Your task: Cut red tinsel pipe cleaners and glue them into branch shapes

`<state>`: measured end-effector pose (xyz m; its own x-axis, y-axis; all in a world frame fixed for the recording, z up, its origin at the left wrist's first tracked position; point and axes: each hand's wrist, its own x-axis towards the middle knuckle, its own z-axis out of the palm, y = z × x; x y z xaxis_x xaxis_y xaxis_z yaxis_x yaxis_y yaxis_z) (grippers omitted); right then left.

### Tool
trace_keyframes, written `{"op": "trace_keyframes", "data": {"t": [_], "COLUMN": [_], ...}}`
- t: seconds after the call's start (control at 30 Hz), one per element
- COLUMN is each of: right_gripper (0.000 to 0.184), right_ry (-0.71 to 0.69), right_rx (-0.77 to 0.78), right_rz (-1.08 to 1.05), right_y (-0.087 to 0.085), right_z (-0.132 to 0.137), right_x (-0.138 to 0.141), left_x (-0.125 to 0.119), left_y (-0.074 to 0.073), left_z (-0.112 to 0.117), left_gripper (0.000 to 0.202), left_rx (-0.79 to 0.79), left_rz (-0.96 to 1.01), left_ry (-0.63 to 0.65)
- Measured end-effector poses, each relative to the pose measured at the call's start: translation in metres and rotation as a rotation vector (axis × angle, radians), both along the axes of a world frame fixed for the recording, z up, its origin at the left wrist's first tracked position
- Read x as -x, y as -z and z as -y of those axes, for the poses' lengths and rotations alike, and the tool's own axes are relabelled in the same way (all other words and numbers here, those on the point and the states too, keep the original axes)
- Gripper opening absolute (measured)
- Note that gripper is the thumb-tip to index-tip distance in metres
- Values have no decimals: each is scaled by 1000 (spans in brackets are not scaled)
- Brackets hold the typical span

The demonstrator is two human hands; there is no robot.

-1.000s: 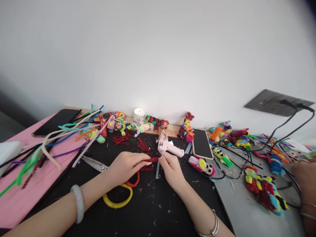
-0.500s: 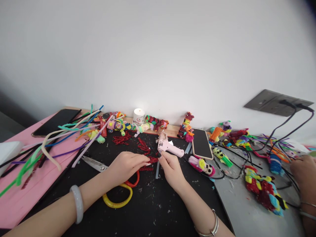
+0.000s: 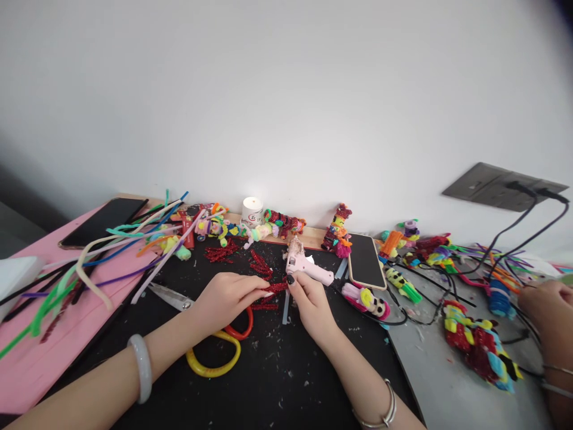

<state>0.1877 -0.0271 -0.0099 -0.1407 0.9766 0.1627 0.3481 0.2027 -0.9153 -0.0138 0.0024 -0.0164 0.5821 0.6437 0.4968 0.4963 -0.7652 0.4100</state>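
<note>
Between my two hands is a short red tinsel pipe cleaner [image 3: 278, 287], held at both ends. My left hand [image 3: 235, 298] pinches its left end, fingers pressed together. My right hand [image 3: 310, 301] grips the other end between thumb and forefinger. Just beyond the right hand lies a pink glue gun [image 3: 308, 266], its nozzle toward the wall. Scissors [image 3: 215, 358] with red and yellow handles lie partly under my left hand and forearm. More cut red tinsel pieces [image 3: 221, 251] rest on the black mat, and a clear glue stick [image 3: 286, 307] lies below the held piece.
Loose coloured pipe cleaners [image 3: 96, 257] spread over a pink board at left, beside a dark phone [image 3: 105, 222]. Pipe-cleaner figures, a paper cup [image 3: 252, 211] and a second phone [image 3: 366, 261] line the wall. Cables run to a socket [image 3: 505, 186]. Another person's hand [image 3: 548, 307] is at far right.
My hands stay almost in place on the red pipe cleaner, with only a slight shift of the fingers. The other person's hand at far right has moved a little leftward.
</note>
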Motion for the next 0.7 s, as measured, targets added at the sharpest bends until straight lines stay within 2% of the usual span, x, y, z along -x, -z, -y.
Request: {"op": "trace_keyframes", "data": {"t": [0.07,0.1,0.17,0.37,0.53,0.7], "right_gripper": [15,14,22,17,22,16], "right_ry": [-5,-11,-26,-118,-144,-145], "right_rx": [-32,-58,-135,-354,-386,-392], "right_rz": [-16,1,81,225,283,249], "right_y": [0,-1,-1,-3,-4,0], "right_z": [-1,-1,-2,0,2,0], "right_x": [-1,-2,-3,-3,-1,1], "left_x": [1,1,2,4,5,5], "left_y": [-1,-1,-3,-2,1,0], "left_z": [-1,-2,-4,-7,-8,-8], "left_gripper": [23,23,23,24,25,27], "left_rx": [62,90,122,81,31,16], "left_rz": [11,17,30,-6,-24,-38], "left_ry": [-11,-10,-1,37,41,48]}}
